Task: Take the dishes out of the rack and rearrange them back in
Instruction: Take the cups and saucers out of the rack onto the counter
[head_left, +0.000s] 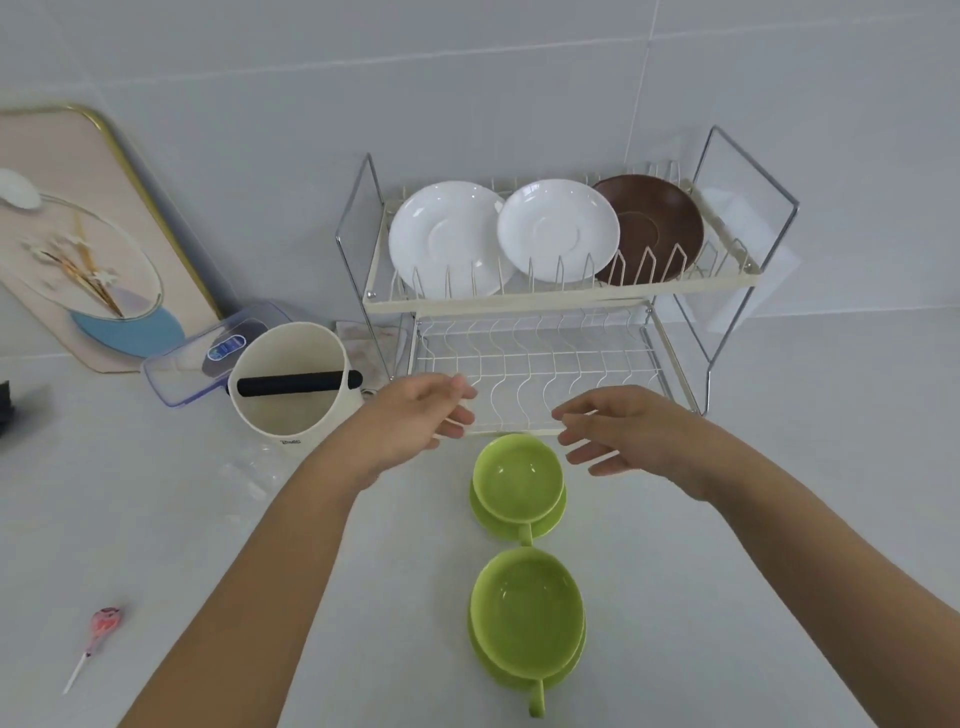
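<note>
The fingers (457, 410) of the left hand (415, 415) are loosely extended and slightly spread, holding nothing, their tips at the front edge of the rack's lower shelf; whether they touch the wire cannot be told. The fingers (582, 441) of the right hand (639, 431) are likewise relaxed and apart, empty, reaching in from the other side toward the same front edge. Both hands face each other above the far green cup (518, 478), which sits on a green saucer (550, 522) on the counter (727, 571) just in front of the dish rack (566, 299). A second green cup (527, 605) on its own saucer (506, 670) stands nearer the camera, in line with the first, both handles pointing toward the person. The two-tier wire rack stands against the tiled wall (467, 78). Its upper tier holds three plates leaning upright between the prongs: a white plate (447, 234) at the left, a second white plate (558, 228) in the middle overlapping a brown plate (654, 223) at the right. The lower shelf (535, 364) shows only its white wire grid. Left of the rack stands a cream round container (291, 384) with a black bar across its mouth, a clear lidded box (208, 353) behind it, and a decorated tray (78, 234) propped against the wall. A lollipop (101, 629) lies on the counter at the near left.
</note>
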